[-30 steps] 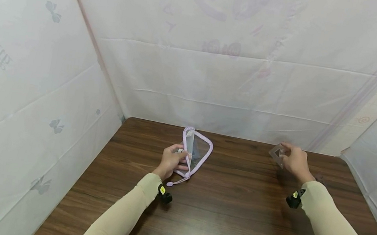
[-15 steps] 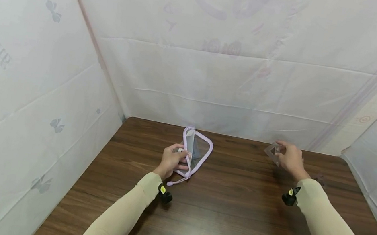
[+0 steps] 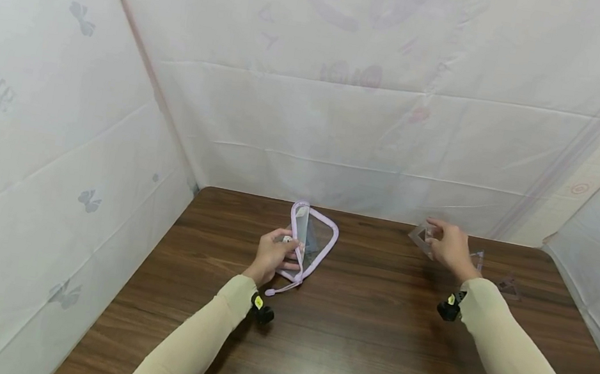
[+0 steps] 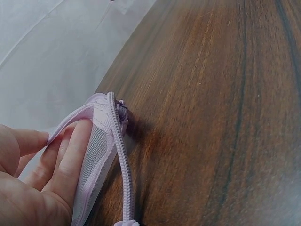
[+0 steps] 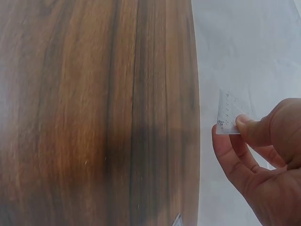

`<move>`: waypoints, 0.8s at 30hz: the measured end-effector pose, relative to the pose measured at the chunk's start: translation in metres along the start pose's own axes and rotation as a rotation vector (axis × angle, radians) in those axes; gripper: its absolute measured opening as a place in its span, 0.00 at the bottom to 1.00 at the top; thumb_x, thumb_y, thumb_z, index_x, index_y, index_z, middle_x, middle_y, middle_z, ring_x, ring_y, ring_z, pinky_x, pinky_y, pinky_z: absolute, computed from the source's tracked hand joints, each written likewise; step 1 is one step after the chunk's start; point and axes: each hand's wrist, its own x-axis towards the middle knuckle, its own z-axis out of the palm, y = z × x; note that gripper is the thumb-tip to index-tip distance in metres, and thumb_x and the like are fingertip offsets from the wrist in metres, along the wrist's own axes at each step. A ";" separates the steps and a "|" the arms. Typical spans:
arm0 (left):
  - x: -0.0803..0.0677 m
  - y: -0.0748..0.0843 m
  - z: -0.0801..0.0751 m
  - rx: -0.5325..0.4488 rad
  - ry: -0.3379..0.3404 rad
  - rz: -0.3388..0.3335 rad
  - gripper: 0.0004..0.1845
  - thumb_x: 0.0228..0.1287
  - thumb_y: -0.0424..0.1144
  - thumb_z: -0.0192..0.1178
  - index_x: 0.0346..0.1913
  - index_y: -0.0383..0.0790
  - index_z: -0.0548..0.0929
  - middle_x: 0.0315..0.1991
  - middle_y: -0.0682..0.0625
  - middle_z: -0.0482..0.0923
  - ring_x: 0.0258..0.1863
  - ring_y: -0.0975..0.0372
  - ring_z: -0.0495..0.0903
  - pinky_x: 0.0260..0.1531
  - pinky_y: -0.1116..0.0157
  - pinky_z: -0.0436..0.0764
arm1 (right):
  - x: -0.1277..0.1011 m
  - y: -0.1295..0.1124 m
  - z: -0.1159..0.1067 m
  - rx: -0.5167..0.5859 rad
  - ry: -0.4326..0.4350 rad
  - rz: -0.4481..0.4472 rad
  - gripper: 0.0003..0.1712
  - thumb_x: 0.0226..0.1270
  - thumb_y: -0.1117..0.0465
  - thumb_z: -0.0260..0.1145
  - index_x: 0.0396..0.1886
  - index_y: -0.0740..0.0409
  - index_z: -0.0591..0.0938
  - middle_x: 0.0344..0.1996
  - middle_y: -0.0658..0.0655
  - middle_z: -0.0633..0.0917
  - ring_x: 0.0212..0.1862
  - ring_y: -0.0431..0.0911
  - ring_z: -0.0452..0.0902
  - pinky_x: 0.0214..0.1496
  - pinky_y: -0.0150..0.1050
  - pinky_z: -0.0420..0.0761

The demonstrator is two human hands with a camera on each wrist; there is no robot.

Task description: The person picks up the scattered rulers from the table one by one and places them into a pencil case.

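Note:
A mesh zip pouch with lavender trim [image 3: 334, 237] lies toward the back of the table, left of centre. My left hand [image 3: 270, 255] holds its open edge; in the left wrist view the thumb pinches the lavender rim [image 4: 70, 121] while fingers reach inside against the mesh [image 4: 98, 146]. A whitish piece shows within the pouch. Near the back edge, right of centre, my right hand [image 3: 450, 244] pinches a clear triangular set square [image 5: 226, 117] between thumb and fingers, raised over the table. Small markings run along its side.
Behind my right wrist, another clear set square [image 3: 478, 259] lies on the wooden table [image 3: 345, 349]. Farther right is one more clear triangular piece [image 3: 509, 287]. White printed sheeting [image 3: 310, 117] hangs at the back and both sides. A pull cord [image 3: 285, 288] trails from the pouch.
My right hand has moved left along the back edge with the set square, uncovering pieces on the table behind it. The left hand and pouch have stayed in place.

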 end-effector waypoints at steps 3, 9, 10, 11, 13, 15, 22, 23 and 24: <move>0.000 0.001 0.000 0.000 -0.002 0.001 0.14 0.70 0.27 0.63 0.56 0.32 0.79 0.33 0.41 0.88 0.25 0.56 0.87 0.29 0.51 0.91 | 0.003 -0.005 0.002 0.008 0.003 -0.003 0.30 0.69 0.75 0.62 0.70 0.69 0.72 0.51 0.76 0.82 0.17 0.43 0.77 0.16 0.33 0.76; 0.000 0.001 0.000 0.011 0.002 -0.009 0.14 0.70 0.27 0.64 0.56 0.31 0.78 0.35 0.39 0.88 0.26 0.55 0.87 0.30 0.50 0.91 | 0.006 -0.014 0.007 0.022 -0.010 0.003 0.30 0.69 0.76 0.62 0.71 0.68 0.72 0.54 0.76 0.81 0.18 0.43 0.79 0.17 0.33 0.77; 0.000 0.000 0.000 0.012 0.002 -0.011 0.14 0.70 0.28 0.64 0.56 0.31 0.78 0.36 0.38 0.88 0.26 0.55 0.87 0.31 0.50 0.91 | 0.006 -0.015 0.008 0.021 -0.014 0.003 0.30 0.69 0.76 0.62 0.71 0.68 0.72 0.54 0.76 0.81 0.18 0.44 0.79 0.17 0.33 0.77; 0.000 0.001 0.000 0.013 0.003 -0.015 0.14 0.70 0.27 0.64 0.56 0.31 0.78 0.37 0.38 0.88 0.27 0.55 0.87 0.32 0.50 0.91 | 0.006 -0.016 0.009 0.015 -0.011 0.002 0.30 0.69 0.76 0.63 0.71 0.68 0.72 0.54 0.76 0.81 0.18 0.44 0.79 0.17 0.33 0.77; 0.000 0.000 0.000 0.011 -0.003 -0.015 0.15 0.70 0.28 0.64 0.58 0.31 0.78 0.39 0.36 0.88 0.27 0.54 0.87 0.33 0.49 0.91 | 0.007 -0.018 0.010 0.014 -0.011 0.003 0.30 0.70 0.75 0.63 0.71 0.67 0.72 0.53 0.76 0.81 0.18 0.44 0.78 0.18 0.33 0.76; -0.001 0.001 0.000 0.011 -0.009 -0.014 0.17 0.71 0.28 0.64 0.59 0.30 0.77 0.41 0.34 0.87 0.28 0.54 0.87 0.35 0.47 0.91 | 0.007 -0.021 0.012 0.016 -0.008 0.001 0.30 0.70 0.75 0.63 0.71 0.67 0.72 0.52 0.76 0.82 0.19 0.44 0.77 0.18 0.34 0.76; 0.000 0.003 -0.002 0.008 -0.030 -0.021 0.18 0.73 0.28 0.62 0.62 0.29 0.75 0.42 0.31 0.86 0.30 0.51 0.88 0.39 0.42 0.89 | 0.012 -0.030 0.023 0.073 -0.014 0.024 0.30 0.71 0.76 0.62 0.72 0.66 0.73 0.47 0.72 0.84 0.22 0.45 0.80 0.21 0.34 0.82; 0.000 0.003 -0.002 0.004 -0.029 -0.022 0.18 0.72 0.28 0.62 0.61 0.29 0.75 0.42 0.32 0.87 0.30 0.51 0.88 0.39 0.43 0.89 | 0.013 -0.032 0.025 0.081 -0.017 0.023 0.30 0.71 0.76 0.62 0.72 0.66 0.73 0.46 0.71 0.84 0.22 0.45 0.80 0.21 0.34 0.82; -0.001 0.003 -0.002 0.001 -0.029 -0.021 0.18 0.72 0.28 0.62 0.61 0.29 0.75 0.41 0.32 0.87 0.29 0.52 0.88 0.38 0.43 0.89 | 0.013 -0.033 0.027 0.081 -0.016 0.024 0.30 0.71 0.76 0.62 0.72 0.66 0.73 0.46 0.71 0.84 0.22 0.45 0.80 0.21 0.34 0.82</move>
